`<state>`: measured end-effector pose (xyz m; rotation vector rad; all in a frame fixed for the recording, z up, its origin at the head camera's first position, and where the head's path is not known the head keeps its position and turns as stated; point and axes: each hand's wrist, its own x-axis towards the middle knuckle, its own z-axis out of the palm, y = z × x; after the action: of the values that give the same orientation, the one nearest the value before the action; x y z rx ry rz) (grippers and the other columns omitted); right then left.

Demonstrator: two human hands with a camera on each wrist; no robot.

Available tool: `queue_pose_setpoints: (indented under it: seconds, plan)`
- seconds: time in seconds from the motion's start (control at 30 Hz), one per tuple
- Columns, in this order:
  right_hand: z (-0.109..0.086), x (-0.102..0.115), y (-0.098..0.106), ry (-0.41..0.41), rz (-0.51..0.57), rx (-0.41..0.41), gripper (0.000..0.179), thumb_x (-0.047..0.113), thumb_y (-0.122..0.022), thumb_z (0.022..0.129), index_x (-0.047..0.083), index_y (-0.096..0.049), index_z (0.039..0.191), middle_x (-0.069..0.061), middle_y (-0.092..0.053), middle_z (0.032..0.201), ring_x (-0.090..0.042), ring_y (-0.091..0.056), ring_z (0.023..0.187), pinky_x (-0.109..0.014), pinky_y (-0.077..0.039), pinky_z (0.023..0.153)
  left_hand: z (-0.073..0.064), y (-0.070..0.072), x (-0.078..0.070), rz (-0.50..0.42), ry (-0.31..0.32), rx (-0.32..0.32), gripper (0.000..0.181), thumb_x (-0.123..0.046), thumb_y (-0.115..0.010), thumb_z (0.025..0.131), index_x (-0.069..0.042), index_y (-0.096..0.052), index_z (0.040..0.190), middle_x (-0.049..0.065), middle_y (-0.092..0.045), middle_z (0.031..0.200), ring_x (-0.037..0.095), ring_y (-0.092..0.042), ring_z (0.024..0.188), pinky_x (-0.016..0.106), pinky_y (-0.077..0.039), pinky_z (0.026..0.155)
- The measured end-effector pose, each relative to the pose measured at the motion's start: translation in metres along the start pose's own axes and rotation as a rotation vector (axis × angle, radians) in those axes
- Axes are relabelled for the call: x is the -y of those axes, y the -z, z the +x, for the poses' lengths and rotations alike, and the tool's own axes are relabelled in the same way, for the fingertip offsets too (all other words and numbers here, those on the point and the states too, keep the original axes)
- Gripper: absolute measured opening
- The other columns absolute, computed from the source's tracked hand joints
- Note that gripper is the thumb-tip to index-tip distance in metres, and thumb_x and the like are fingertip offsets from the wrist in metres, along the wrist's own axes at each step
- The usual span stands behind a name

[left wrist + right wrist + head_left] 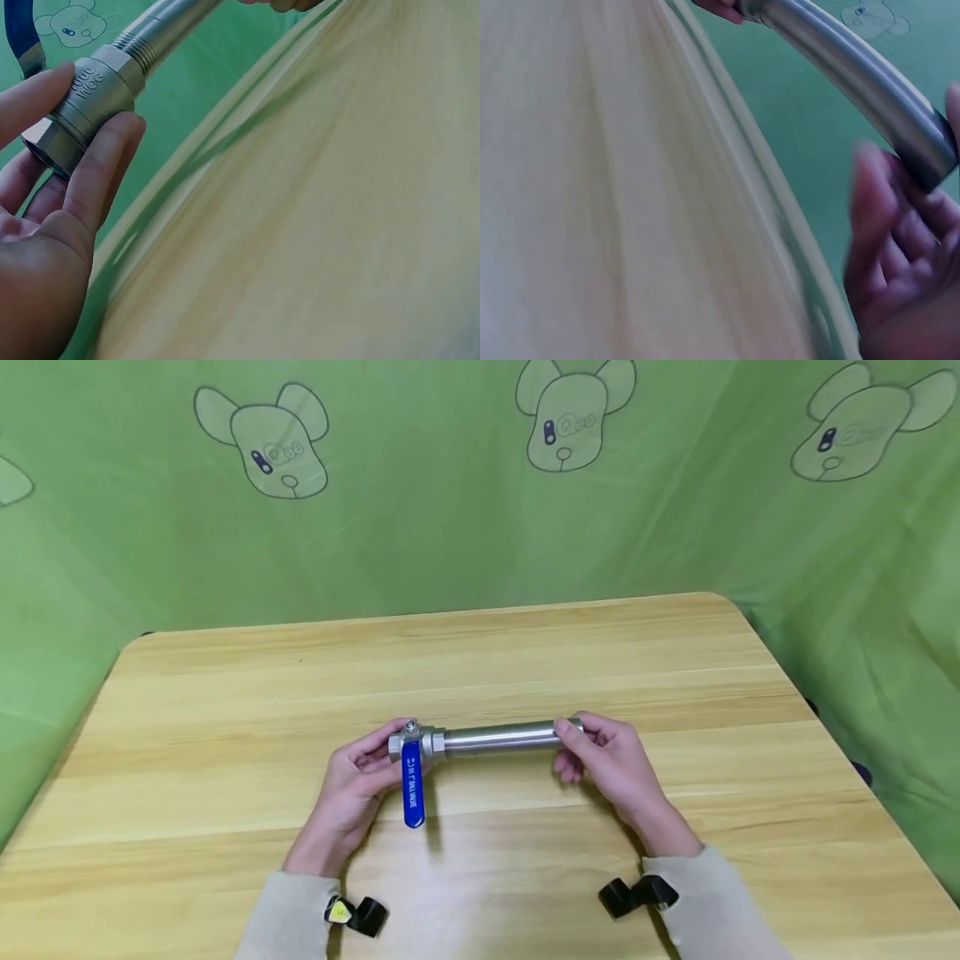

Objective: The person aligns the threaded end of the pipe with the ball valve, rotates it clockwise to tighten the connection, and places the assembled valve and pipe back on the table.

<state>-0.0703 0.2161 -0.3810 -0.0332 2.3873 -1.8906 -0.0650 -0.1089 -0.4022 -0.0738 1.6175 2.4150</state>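
My left hand (347, 797) grips a steel ball valve (431, 743) by its body. The valve's blue lever handle (413, 787) points toward me and carries white lettering. A shiny steel pipe (498, 737) runs from the valve's right side, held level above the table. At its other end my right hand (617, 767) pinches the pipe between thumb and fingers. In the left wrist view, raised lettering shows on the valve body (101, 91), and some pipe threads (135, 51) stand exposed outside its hex end. The right wrist view shows the plain pipe end (928, 154) at my fingers.
A wood-grain table (225, 693) with rounded far corners lies under both hands. Green cloth (420, 527) printed with animal-head drawings hangs behind it and along its sides. Each sleeve has a black wrist device (367, 917) at the cuff.
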Motion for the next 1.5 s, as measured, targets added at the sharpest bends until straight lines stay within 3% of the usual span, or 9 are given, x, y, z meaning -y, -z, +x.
queue_pose_setpoints:
  seconds: [0.17,0.23,0.43,0.53,0.67,0.9,1.1,1.3,1.5]
  plan:
    - [0.001,0.007,-0.007,0.012,-0.078,-0.122,0.037,0.029,-0.071,0.105,-0.004,-0.066,0.087,0.004,-0.046,0.069,-0.013,-0.044,0.067,-0.022,-0.039,0.056,-0.002,0.003,-0.001,-0.06,-0.001,0.018,0.055,0.019,-0.064,0.091,-0.026,-0.078,0.12,0.0,-0.08,0.119,0.014,-0.079,0.102,0.034,-0.067,0.101]
    - [0.002,0.009,-0.01,-0.006,-0.075,-0.134,0.034,0.03,-0.073,0.104,-0.003,-0.072,0.095,0.005,-0.047,0.069,-0.013,-0.045,0.069,-0.022,-0.039,0.057,-0.003,0.003,-0.001,-0.064,-0.002,0.018,0.054,0.018,-0.064,0.091,-0.027,-0.078,0.118,0.0,-0.08,0.119,0.014,-0.079,0.102,0.035,-0.066,0.102]
    - [0.0,0.007,-0.011,-0.063,0.006,-0.096,0.036,0.034,-0.073,0.104,0.002,-0.075,0.123,-0.001,-0.067,0.072,-0.01,-0.059,0.06,-0.021,-0.055,0.053,-0.003,0.001,0.0,-0.043,0.004,-0.006,0.05,0.016,-0.066,0.091,-0.014,-0.073,0.13,0.001,-0.08,0.119,0.016,-0.077,0.105,0.035,-0.068,0.1]
    - [-0.003,0.004,-0.008,-0.038,0.042,-0.061,0.037,0.03,-0.069,0.107,0.001,-0.073,0.129,-0.006,-0.074,0.078,-0.011,-0.066,0.062,-0.024,-0.061,0.055,-0.004,0.0,0.001,-0.038,0.018,-0.011,0.053,0.016,-0.066,0.092,-0.004,-0.064,0.141,0.001,-0.08,0.119,0.015,-0.078,0.103,0.036,-0.068,0.1]
    - [-0.005,-0.001,-0.006,0.016,0.104,0.014,0.037,0.014,-0.069,0.105,-0.002,-0.067,0.138,-0.01,-0.077,0.086,-0.012,-0.069,0.067,-0.025,-0.064,0.06,-0.007,0.002,0.002,-0.031,0.029,-0.015,0.06,0.014,-0.065,0.092,0.006,-0.053,0.15,0.0,-0.079,0.119,0.015,-0.077,0.103,0.033,-0.068,0.099]
    - [0.001,-0.004,-0.004,0.067,0.201,0.091,0.047,0.0,-0.066,0.101,0.001,-0.061,0.147,-0.009,-0.08,0.089,-0.013,-0.074,0.071,-0.026,-0.066,0.064,-0.003,0.005,-0.002,-0.013,0.039,-0.039,0.062,0.012,-0.068,0.092,0.008,-0.051,0.152,0.001,-0.08,0.12,0.016,-0.076,0.108,0.029,-0.068,0.097]
    - [0.002,-0.002,-0.003,0.073,0.25,0.102,0.03,0.004,-0.066,0.104,0.006,-0.065,0.134,-0.002,-0.08,0.086,-0.012,-0.075,0.069,-0.025,-0.063,0.06,0.002,0.004,-0.004,-0.022,0.041,-0.021,0.061,0.011,-0.067,0.093,0.008,-0.05,0.152,0.002,-0.08,0.12,0.016,-0.078,0.107,0.029,-0.068,0.096]
    - [0.004,0.001,-0.003,0.019,0.23,0.098,0.01,0.015,-0.066,0.107,0.009,-0.068,0.115,-0.001,-0.081,0.083,-0.012,-0.076,0.068,-0.023,-0.062,0.057,0.003,0.005,-0.005,-0.031,0.029,-0.024,0.06,0.013,-0.066,0.092,0.008,-0.052,0.15,0.0,-0.081,0.117,0.015,-0.078,0.103,0.028,-0.068,0.094]
    - [0.003,0.003,-0.005,-0.045,0.125,0.001,0.013,0.023,-0.07,0.106,0.011,-0.076,0.106,-0.001,-0.08,0.082,-0.013,-0.074,0.068,-0.022,-0.061,0.059,0.001,0.004,-0.004,-0.044,0.03,-0.021,0.056,0.013,-0.067,0.092,0.002,-0.059,0.146,0.0,-0.081,0.116,0.014,-0.078,0.1,0.028,-0.069,0.091]
